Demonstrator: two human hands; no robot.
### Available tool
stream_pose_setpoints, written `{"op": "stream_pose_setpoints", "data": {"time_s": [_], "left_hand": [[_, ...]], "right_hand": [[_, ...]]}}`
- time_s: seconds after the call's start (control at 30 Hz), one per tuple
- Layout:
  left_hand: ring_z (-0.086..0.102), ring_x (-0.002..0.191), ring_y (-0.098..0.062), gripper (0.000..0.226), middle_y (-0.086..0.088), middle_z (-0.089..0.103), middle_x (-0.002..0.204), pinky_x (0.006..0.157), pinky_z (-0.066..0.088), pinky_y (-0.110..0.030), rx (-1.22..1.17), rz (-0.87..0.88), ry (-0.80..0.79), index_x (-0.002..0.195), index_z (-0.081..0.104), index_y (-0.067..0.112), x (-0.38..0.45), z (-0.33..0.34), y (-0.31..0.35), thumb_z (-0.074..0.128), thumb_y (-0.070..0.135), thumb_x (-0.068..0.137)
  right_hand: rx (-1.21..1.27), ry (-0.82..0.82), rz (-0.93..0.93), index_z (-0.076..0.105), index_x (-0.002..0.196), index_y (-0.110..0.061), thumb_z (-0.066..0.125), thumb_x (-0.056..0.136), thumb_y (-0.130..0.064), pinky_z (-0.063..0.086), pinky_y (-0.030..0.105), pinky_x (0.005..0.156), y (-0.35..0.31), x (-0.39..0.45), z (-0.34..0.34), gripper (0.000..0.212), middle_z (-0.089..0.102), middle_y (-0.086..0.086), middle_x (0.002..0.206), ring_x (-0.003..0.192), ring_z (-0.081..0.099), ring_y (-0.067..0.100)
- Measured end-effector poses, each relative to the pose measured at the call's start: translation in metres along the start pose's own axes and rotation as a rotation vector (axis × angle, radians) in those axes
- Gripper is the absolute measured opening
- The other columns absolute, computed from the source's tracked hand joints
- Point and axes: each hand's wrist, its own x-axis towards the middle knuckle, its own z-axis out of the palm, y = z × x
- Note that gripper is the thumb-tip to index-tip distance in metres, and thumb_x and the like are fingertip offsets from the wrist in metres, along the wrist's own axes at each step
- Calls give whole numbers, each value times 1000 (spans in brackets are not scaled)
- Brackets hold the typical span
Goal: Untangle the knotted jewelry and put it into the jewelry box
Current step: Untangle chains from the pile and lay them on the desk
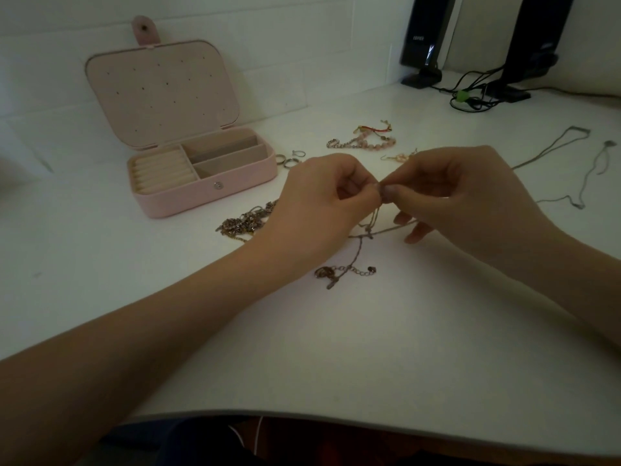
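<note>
A thin knotted chain necklace (361, 245) hangs from my fingertips down to the white table, its clasp end and small pendant (346, 272) lying on the surface. My left hand (319, 196) and my right hand (463, 193) meet at the middle, and both pinch the chain between thumb and forefinger. A pink jewelry box (208, 193) stands open at the left, lid leaning back against the wall, its ring rolls and compartments showing nothing inside. A tangled heap of dark jewelry (245, 222) lies just left of my left hand, partly hidden by it.
Rings (287, 159), a pink bead bracelet (363, 141) and earrings (400, 157) lie behind my hands. Thin silver chains (568, 169) spread at the right. Two black speakers (426, 42) with cables (477, 92) stand at the back right. The table's front edge (336, 417) curves near me.
</note>
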Motion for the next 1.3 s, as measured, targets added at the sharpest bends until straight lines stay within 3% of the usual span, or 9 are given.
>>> {"op": "stream_pose_setpoints", "data": {"time_s": [0.17, 0.27, 0.43, 0.57, 0.67, 0.83, 0.97, 1.3], "left_hand": [[63, 63, -10, 9, 1, 68, 68, 57, 49, -19, -17, 1, 9, 77, 69, 13, -1, 1, 0, 65, 13, 85], [57, 56, 0, 10, 6, 65, 64, 53, 44, -11, -34, 12, 6, 76, 67, 12, -2, 2, 0, 65, 10, 85], [56, 57, 0, 10, 5, 65, 65, 54, 42, -11, -29, -11, 2, 76, 67, 13, -2, 5, -2, 65, 12, 85], [67, 71, -12, 10, 0, 72, 75, 67, 54, -23, -61, -50, 3, 78, 69, 12, 0, 3, -4, 64, 13, 87], [67, 68, -8, 13, 3, 72, 73, 67, 54, -20, -85, -66, -2, 78, 69, 13, 0, 2, -3, 62, 12, 89], [67, 68, -7, 14, 4, 72, 73, 70, 56, -26, -99, -75, -13, 78, 68, 16, 0, 3, -3, 62, 15, 90], [66, 65, -3, 15, 6, 72, 71, 67, 55, -20, -120, -89, -29, 77, 68, 17, 0, 4, -2, 62, 15, 91], [65, 62, -2, 16, 5, 71, 70, 61, 49, -15, -190, -144, -50, 80, 68, 12, 0, 5, -3, 60, 15, 93]], "right_hand": [[-113, 60, -56, 70, 79, -15, 68, 85, -12, 48, 10, 47, -4, -4, 2, 7, 66, -10, 62, 56, 64, 3], [-208, 90, -118, 67, 77, -15, 66, 82, -14, 43, 7, 44, -8, -6, 4, 5, 63, -10, 68, 62, 63, 5], [-198, 98, -121, 65, 77, -13, 63, 79, -16, 47, 12, 43, -7, -5, 3, 4, 61, -9, 68, 58, 62, 10], [-122, 98, -45, 69, 81, -16, 66, 85, -11, 53, 20, 45, -4, -1, -1, 7, 65, -12, 65, 54, 65, 8], [-28, 35, 28, 72, 91, -17, 69, 86, -15, 55, 22, 48, -4, -1, -2, 7, 70, -13, 73, 60, 68, 8], [33, 31, 74, 72, 85, -14, 71, 84, -14, 56, 26, 49, -3, 0, 0, 1, 72, -3, 72, 58, 68, 10], [15, 49, 76, 71, 82, -11, 70, 85, -12, 56, 26, 48, -2, 0, 0, 4, 71, 1, 69, 57, 67, 9], [-19, 46, 45, 70, 81, -13, 71, 84, -15, 55, 23, 46, -1, 0, 1, 4, 69, -9, 66, 57, 67, 7]]}}
